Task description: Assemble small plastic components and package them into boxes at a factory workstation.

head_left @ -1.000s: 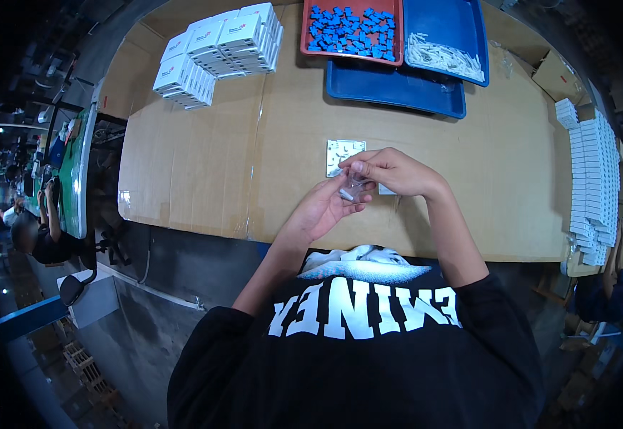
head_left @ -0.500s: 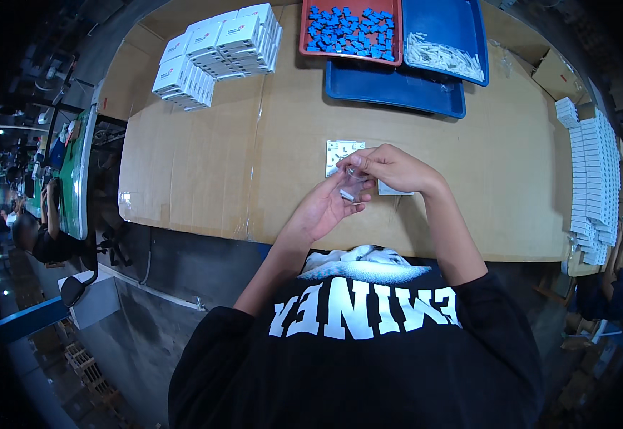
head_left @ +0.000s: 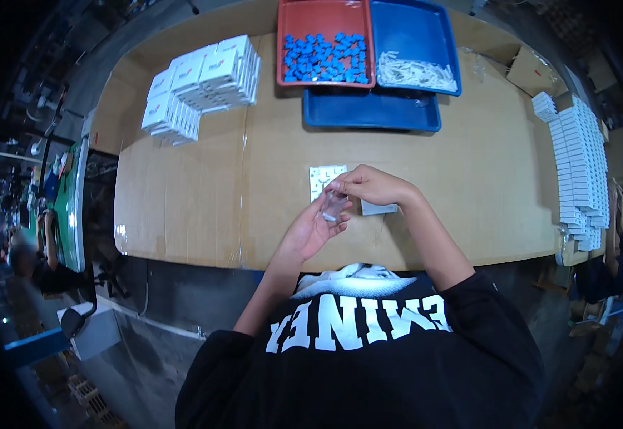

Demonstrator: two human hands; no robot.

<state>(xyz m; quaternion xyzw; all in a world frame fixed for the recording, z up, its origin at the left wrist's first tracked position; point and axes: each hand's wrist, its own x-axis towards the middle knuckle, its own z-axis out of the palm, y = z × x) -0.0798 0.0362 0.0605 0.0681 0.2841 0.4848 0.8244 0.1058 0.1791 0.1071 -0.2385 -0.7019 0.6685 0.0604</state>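
A small clear plastic bag (head_left: 335, 206) with a short white piece inside is held between my hands over the table. The fingers of my left hand (head_left: 310, 232) curl around its lower part from the left. From the right, my right hand (head_left: 381, 185) pinches the bag's upper edge between thumb and fingers. Just beyond my fingertips lies a white square plate (head_left: 326, 173) with small dark marks, partly covered by my hands. A white flat piece (head_left: 378, 209) sits under my right wrist, mostly hidden.
White boxes (head_left: 204, 75) are stacked at the far left of the cardboard-covered table (head_left: 175, 207). A red tray (head_left: 325, 18) holds blue parts; a blue tray (head_left: 411, 36) holds thin white pieces. Another blue tray (head_left: 372, 114) lies before them. More white boxes (head_left: 576, 161) are piled right.
The view has tilted, so the table and trays appear lower and slightly further left. My hands keep hold of the plastic bag in nearly the same pose.
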